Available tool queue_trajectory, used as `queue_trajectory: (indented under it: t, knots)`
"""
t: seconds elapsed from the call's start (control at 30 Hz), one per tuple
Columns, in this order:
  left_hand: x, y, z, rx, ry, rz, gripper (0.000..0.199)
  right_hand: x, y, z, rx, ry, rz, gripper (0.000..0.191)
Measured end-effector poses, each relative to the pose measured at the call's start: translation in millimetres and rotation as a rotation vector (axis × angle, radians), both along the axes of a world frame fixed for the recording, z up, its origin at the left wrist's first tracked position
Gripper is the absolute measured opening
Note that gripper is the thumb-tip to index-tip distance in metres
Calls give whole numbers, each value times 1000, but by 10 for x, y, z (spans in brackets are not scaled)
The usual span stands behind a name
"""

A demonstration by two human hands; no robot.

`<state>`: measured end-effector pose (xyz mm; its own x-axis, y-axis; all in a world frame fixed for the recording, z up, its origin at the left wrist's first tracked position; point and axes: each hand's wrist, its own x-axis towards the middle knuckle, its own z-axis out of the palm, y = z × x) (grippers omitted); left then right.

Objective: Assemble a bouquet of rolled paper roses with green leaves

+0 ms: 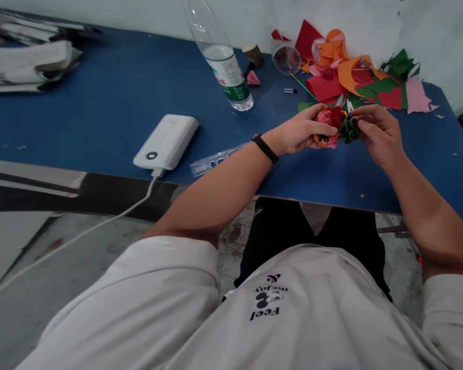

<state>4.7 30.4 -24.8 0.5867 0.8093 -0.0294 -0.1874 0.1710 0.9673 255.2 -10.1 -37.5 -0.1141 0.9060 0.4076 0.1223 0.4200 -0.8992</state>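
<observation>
My left hand (303, 128), with a black band at its wrist, is closed round a small bunch of paper flowers (329, 122) in red, pink and orange. Against the bunch's right side sits a curled dark green paper piece (349, 130). The fingertips of my right hand (381, 131) pinch its right edge. Both hands are just above the blue table. Right behind the bunch lies something with a pale blade-like tip (341, 99), partly hidden by the flowers.
Coloured paper scraps (370, 85) and a clear plastic cup (286, 57) lie along the wall. A plastic bottle (227, 74) stands left of them. Further left are a white power bank (165, 141) with a cable and folded newspapers (27, 64). A clear stencil ruler (212, 160) lies under my left forearm.
</observation>
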Motion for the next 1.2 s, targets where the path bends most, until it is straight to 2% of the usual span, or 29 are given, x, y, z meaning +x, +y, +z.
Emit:
queue_trajectory:
  t: [0.17, 0.37, 0.53, 0.6, 0.77, 0.9, 1.07, 1.2]
  knots:
    - [2, 33, -44, 21, -1, -11, 68, 11, 5, 41, -47, 9, 112, 63]
    - [-2, 96, -115, 101, 67, -17, 66, 18, -7, 108, -191, 27, 201, 45]
    - [-56, 51, -55, 27, 87, -115, 63, 26, -137, 259, -314, 50, 283, 34]
    - [-84, 63, -61, 6, 90, -144, 62, 30, -159, 287, -305, 29, 310, 38]
    - [-136, 144, -149, -18, 120, -204, 72, 15, -153, 270, -171, -122, 362, 52]
    - [-157, 160, -159, -44, 135, -235, 80, -28, -236, 335, -36, -271, 256, 49]
    - [-160, 96, -94, -14, 146, -344, 69, -88, -343, 412, 349, -519, 231, 33]
    - [-146, 63, -94, 29, 164, -444, 74, -121, -371, 378, 654, -545, 290, 28]
